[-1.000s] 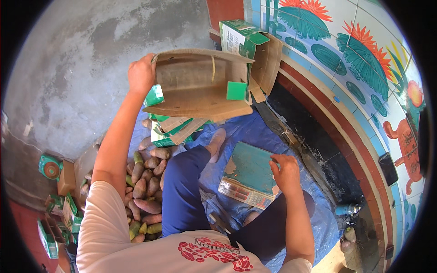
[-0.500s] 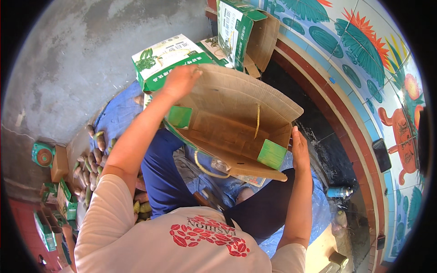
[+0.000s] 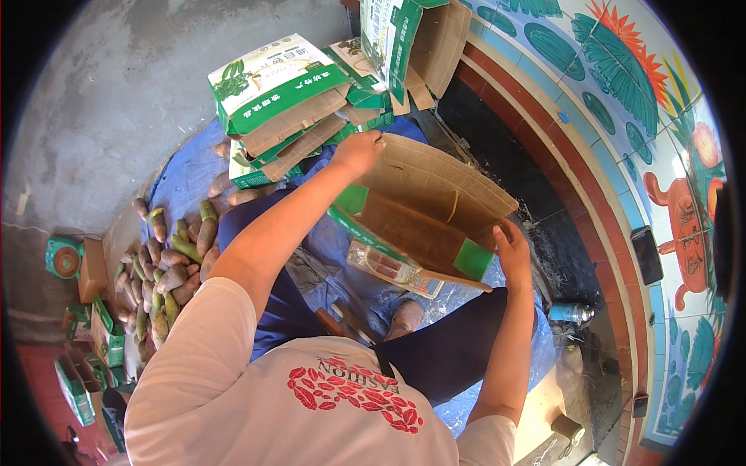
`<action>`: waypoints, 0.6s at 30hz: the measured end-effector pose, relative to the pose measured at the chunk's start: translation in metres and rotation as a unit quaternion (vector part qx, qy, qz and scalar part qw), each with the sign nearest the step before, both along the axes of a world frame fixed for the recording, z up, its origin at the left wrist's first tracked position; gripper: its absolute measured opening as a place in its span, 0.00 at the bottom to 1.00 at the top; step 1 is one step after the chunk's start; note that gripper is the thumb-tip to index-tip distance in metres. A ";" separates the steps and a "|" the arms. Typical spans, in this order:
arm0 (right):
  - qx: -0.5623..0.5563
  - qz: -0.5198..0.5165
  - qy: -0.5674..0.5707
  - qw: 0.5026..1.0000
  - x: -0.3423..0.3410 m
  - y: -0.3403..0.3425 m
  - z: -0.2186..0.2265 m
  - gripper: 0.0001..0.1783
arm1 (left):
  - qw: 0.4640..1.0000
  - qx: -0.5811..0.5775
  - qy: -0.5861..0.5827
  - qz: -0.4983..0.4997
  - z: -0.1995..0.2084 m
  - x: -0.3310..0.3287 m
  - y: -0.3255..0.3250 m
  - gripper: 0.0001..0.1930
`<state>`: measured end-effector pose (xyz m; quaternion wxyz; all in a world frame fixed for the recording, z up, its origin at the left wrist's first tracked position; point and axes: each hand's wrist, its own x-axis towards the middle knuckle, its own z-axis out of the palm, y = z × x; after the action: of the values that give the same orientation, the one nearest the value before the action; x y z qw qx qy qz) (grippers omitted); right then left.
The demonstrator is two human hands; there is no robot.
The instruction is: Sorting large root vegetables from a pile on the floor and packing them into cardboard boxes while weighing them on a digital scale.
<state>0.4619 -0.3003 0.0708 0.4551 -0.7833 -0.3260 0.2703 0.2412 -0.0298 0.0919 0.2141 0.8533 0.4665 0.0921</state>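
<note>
An open cardboard carton (image 3: 416,221), bare brown inside with green corner tabs and a cord handle, is tilted above my lap between both hands. My left hand (image 3: 359,154) is closed on the top edge of its far-left flap. At the opposite end, my right hand (image 3: 513,250) grips the carton's right edge, with some fingers hidden behind the board. Partly covered by the carton's near side is a pale, flat device with a panel (image 3: 388,268); its exact kind I cannot make out.
Flattened-looking green and white cartons (image 3: 272,78) are stacked beyond my left arm, with another open carton (image 3: 423,50) standing behind. Soil-covered green radishes (image 3: 167,272) lie heaped at left on blue sheeting (image 3: 186,167). A blue spray can (image 3: 571,312) stands at right by the tiled wall.
The carton has shifted rightward at its left end and narrowed in view, my left hand moving with it. More of the carton stack, the radishes and the device beneath now shows.
</note>
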 end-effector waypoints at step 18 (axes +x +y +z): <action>0.062 0.084 -0.282 0.954 -0.054 0.001 0.052 0.14 | 0.922 -0.187 -0.328 0.083 -0.049 -0.052 -0.024 0.30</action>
<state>0.4079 -0.2995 0.1223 0.3681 -0.7678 -0.5215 0.0554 0.1894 -0.0540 0.0432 0.5021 0.6783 0.4477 0.2954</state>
